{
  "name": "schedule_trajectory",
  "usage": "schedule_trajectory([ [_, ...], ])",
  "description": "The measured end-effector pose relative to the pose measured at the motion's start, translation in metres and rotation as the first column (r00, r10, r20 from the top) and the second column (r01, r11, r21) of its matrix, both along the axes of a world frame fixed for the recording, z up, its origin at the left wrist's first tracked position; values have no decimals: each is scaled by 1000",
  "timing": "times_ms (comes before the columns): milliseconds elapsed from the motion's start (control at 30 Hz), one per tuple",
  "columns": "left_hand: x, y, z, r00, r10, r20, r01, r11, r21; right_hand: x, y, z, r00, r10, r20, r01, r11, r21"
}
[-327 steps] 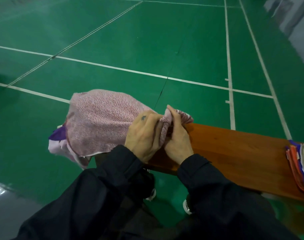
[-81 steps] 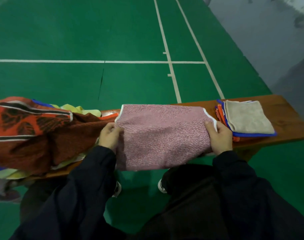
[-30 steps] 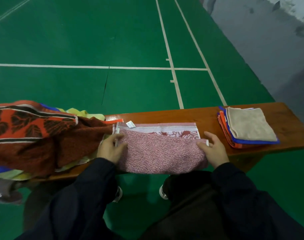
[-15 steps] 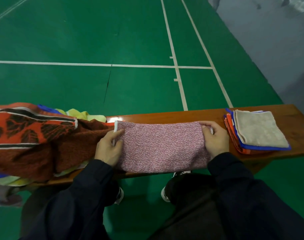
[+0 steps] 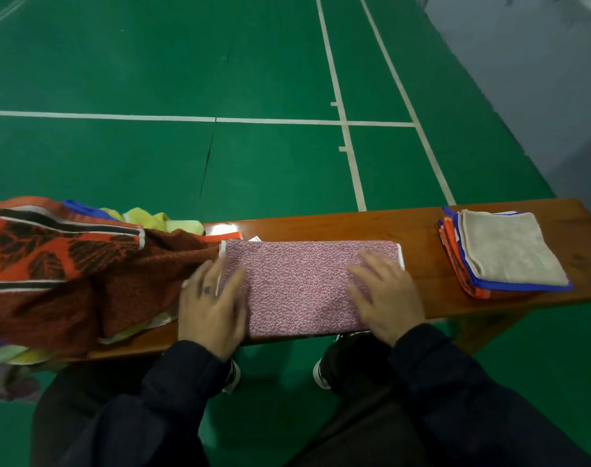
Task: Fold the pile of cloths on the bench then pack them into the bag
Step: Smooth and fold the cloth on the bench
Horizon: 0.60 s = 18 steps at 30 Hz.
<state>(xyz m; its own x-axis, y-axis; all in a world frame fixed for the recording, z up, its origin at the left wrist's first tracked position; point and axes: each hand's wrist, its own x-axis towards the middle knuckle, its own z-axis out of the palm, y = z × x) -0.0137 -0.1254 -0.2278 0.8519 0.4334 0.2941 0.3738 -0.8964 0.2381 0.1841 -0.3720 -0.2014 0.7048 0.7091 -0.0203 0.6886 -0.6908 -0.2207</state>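
Both hands are blurred: left hand [image 5: 213,308] and right hand [image 5: 385,298] lie flat, fingers straight, on the pink cloth [image 5: 300,284]; the unfolded pile [image 5: 68,274] runs off-frame.

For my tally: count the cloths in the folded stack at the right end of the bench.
3 show in the folded stack: beige cloth on top, blue-edged cloth beneath, orange cloth lowest. More may be hidden.

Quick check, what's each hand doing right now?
Left hand: open, fingers flat, pressing the left end of the pink cloth.
Right hand: open, fingers spread flat on the cloth's right end, holding nothing.
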Motion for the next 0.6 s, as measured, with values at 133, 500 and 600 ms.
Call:
schedule_trajectory([
  [133,-13,-17,-9,915,-345,-208,368,926,81,-10,2,-22,995,73,-62,-85,972,-219],
  [500,-13,-48,-13,886,-464,15,464,884,-46,8,10,5,971,234,56,-230,971,-60],
  [600,-2,-72,-2,866,-488,109,496,865,-74,-46,14,15,870,431,-240,-436,899,36],
])
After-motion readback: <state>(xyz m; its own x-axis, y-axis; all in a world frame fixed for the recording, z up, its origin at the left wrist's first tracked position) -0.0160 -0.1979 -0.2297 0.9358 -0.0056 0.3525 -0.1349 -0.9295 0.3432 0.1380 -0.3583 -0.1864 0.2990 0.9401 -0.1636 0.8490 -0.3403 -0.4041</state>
